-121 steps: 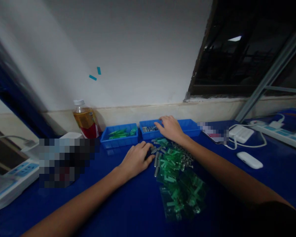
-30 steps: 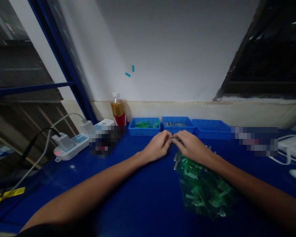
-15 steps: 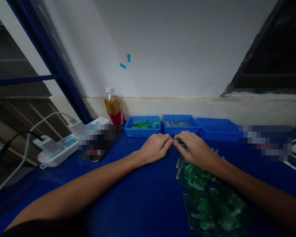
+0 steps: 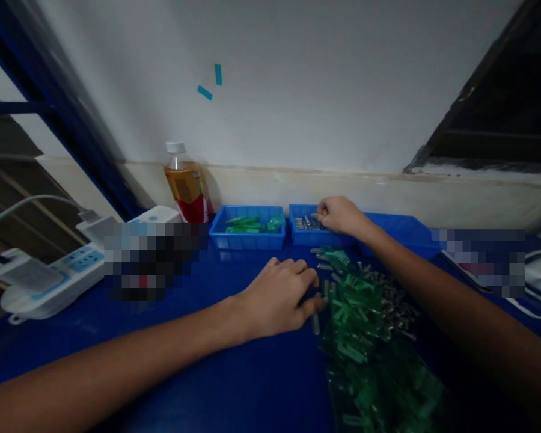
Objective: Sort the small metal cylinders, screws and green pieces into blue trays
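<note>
My left hand (image 4: 279, 297) rests low over the table, thumb and forefinger curved with a gap between them. Its thumb tip touches or nearly touches a short shiny tube (image 4: 315, 323) at the edge of the pile. My right hand (image 4: 340, 214) reaches over the middle blue bin (image 4: 301, 234), fingertips pinched together at the small metal cylinders (image 4: 304, 222) inside. What those fingertips hold is too small to make out. Beside my left hand lie green plastic bags (image 4: 354, 300) with clear slim pieces, and a heap of small metal parts (image 4: 390, 300).
A left blue bin (image 4: 247, 242) holds green packets. Another blue bin (image 4: 403, 231) stands on the right, partly behind my right arm. A drink bottle (image 4: 184, 186) and a power strip (image 4: 76, 264) with plugs are on the left. White cables (image 4: 538, 307) lie at right.
My hands were together, holding a small metal piece between them. They have parted: the right has moved up to the middle bin, the left down to the pile. The view has shifted.
</note>
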Demonstrator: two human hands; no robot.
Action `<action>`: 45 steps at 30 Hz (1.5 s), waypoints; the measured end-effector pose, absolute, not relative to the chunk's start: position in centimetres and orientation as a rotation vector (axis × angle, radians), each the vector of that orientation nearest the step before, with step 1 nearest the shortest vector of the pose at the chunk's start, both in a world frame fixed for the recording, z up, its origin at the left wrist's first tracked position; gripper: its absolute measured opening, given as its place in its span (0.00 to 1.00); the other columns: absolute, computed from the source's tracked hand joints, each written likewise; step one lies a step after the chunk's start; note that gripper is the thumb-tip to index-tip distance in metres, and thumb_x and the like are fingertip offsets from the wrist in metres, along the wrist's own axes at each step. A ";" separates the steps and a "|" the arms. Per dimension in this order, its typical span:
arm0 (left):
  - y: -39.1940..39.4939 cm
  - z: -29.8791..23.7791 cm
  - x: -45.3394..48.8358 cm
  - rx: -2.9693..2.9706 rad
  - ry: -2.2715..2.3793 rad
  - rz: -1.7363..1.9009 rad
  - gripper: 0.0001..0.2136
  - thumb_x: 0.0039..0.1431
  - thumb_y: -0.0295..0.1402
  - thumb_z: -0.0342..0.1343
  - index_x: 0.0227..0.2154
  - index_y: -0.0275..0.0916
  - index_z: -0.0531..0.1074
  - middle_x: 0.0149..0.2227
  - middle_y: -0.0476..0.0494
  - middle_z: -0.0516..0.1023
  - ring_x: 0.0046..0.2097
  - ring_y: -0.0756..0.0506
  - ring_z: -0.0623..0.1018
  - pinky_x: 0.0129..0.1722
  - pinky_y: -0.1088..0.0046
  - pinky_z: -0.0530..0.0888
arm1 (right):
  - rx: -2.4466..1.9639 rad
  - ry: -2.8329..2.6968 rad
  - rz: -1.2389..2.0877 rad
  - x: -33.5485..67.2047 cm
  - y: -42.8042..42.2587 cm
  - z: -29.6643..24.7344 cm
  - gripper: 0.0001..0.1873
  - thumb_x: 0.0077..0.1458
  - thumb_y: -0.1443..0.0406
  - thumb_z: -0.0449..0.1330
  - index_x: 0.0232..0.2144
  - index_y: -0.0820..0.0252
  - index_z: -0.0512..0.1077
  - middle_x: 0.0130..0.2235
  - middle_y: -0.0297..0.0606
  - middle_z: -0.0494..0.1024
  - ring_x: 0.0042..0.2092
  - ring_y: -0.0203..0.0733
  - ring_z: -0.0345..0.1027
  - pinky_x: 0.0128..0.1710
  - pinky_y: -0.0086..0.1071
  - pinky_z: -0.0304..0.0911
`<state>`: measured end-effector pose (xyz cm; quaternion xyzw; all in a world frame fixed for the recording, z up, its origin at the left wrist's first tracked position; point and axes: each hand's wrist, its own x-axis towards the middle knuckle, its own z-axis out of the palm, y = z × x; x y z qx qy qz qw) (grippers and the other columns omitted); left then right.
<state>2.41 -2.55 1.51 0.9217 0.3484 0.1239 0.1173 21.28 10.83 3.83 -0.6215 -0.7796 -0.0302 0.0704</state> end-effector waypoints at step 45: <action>-3.0 0.2 0.3 2.447 1.047 0.798 0.12 0.66 0.37 0.42 0.36 0.40 0.69 0.35 0.47 0.75 0.39 0.46 0.71 0.40 0.66 0.63 | -0.981 -2.313 0.011 19.7 -4.6 1.2 0.07 0.60 0.66 0.52 0.38 0.60 0.68 0.35 0.41 0.76 0.37 0.41 0.68 0.37 0.35 0.64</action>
